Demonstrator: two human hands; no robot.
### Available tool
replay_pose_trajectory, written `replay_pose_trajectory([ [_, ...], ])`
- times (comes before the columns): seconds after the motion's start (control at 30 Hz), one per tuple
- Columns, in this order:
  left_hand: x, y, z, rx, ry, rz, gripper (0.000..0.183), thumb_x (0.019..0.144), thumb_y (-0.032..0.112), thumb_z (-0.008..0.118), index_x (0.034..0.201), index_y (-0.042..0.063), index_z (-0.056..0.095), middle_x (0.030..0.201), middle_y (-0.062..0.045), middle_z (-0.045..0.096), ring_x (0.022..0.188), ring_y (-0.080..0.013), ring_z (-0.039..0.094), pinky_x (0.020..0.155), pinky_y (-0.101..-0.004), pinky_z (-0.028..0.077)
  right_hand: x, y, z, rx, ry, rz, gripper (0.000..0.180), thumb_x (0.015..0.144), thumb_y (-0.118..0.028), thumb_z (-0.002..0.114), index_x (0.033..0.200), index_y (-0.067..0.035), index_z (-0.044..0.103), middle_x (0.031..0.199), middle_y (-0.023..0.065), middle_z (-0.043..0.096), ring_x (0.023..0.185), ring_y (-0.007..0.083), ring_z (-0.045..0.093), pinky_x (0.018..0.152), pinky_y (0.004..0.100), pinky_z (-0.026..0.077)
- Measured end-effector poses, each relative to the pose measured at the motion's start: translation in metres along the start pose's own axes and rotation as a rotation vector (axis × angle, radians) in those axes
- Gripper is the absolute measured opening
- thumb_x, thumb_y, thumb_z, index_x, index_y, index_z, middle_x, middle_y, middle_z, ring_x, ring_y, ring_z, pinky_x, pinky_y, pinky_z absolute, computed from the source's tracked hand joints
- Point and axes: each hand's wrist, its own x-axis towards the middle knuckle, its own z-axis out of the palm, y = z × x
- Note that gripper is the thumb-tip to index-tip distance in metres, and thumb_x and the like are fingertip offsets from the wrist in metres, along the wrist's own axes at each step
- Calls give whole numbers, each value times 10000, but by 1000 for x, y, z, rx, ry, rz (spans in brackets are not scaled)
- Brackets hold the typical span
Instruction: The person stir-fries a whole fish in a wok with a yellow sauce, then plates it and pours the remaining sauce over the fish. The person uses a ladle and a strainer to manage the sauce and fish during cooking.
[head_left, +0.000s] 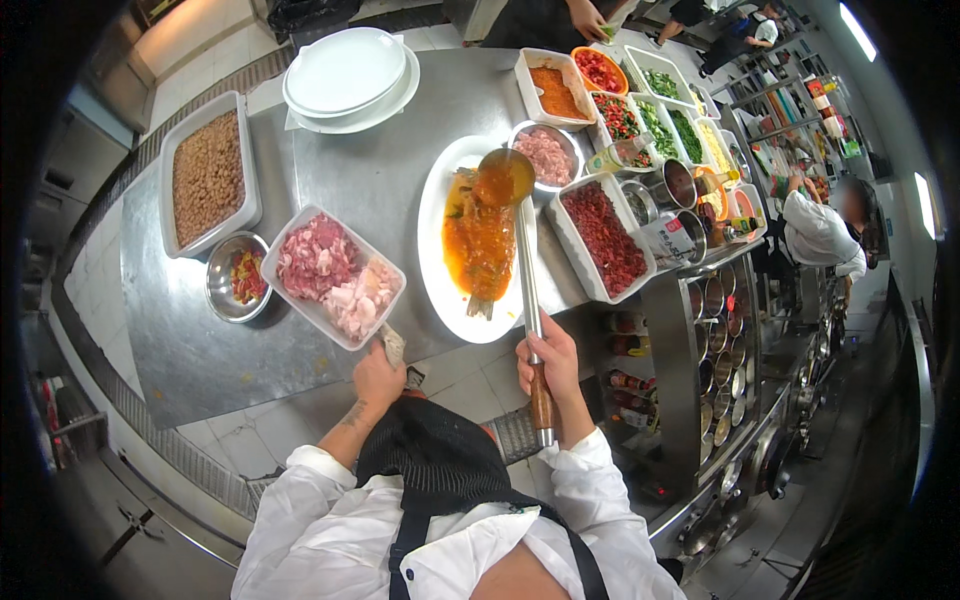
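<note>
My right hand (551, 356) grips the wooden-handled steel ladle (527, 262) at the lower end of its metal shaft. The ladle's bowl holds orange-brown sauce and hangs over the upper right of a white oval platter (435, 300). On that platter lies a whole fish (480, 255) coated in orange sauce, its tail towards me. By the table's near edge, my left hand (379, 377) is closed around a stained cloth (393, 345). Just beyond that hand stands a plastic tub of sliced raw meat (319, 255), with paler, fatty pieces in its near part.
Stacked white plates (349, 71) stand at the far edge of the steel table (360, 172). Left are a tub of brown granules (210, 176) and a bowl of chopped peppers (247, 276). Right are a minced-meat bowl (544, 154), a dark red tub (604, 236) and several ingredient containers. Other people stand beyond.
</note>
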Motion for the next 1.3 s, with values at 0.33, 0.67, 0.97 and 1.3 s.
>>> replay_pose_trajectory([
  [0.33,6,-4,1,22,-81,14,472,703,232,655,1059,-2,453,776,-254,613,731,-441,597,673,-528,474,47,-4,21,-229,71,-76,565,894,-59,499,1418,-66,289,634,38,493,419,124,480,348,270,408],
  [0.67,6,0,-2,39,-84,45,446,710,220,654,1039,-8,458,786,-264,609,727,-448,594,673,-527,472,-4,28,23,-335,92,-96,611,887,-19,494,1435,-45,224,614,26,486,415,101,471,379,236,398],
  [0.97,5,-1,5,41,-25,87,452,723,227,619,1068,-23,469,811,-266,608,767,-452,588,700,-521,463,-16,53,8,-426,92,-134,606,861,-64,540,1415,-50,295,611,29,516,445,91,495,425,258,411],
  [1.3,3,5,8,4,32,199,514,749,216,583,1159,-68,455,995,-309,585,916,-469,555,804,-509,428,-18,70,-3,-825,267,-445,631,805,-75,587,1387,-58,345,602,111,530,520,162,549,523,305,442],
])
